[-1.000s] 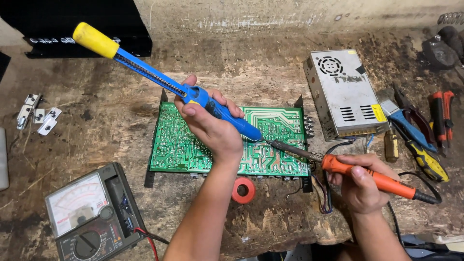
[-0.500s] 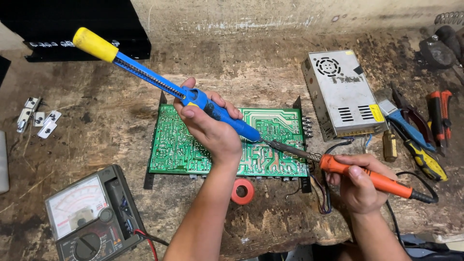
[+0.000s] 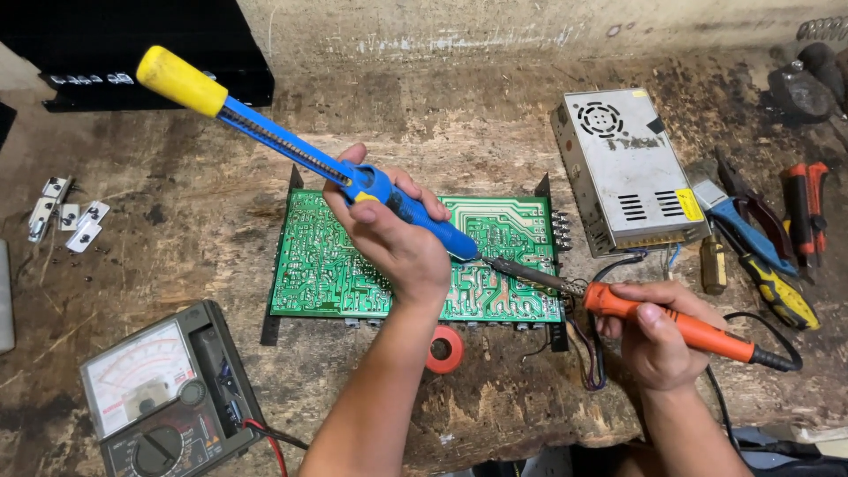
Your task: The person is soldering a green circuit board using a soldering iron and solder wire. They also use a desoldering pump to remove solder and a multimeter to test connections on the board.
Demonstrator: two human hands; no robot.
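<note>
Low in the frame's right, the right hand (image 3: 658, 340) is closed around an orange-handled soldering iron (image 3: 680, 325); its long axis runs from lower right up-left, metal tip on the green printed circuit board (image 3: 336, 265) at centre. The left hand (image 3: 393, 238) wraps tight around a blue plastic desoldering pump with a yellow plunger knob (image 3: 265, 124), nozzle pointing down-right to the same spot, knob toward the upper left. The board lies flat on a worn wooden bench (image 3: 177, 177).
</note>
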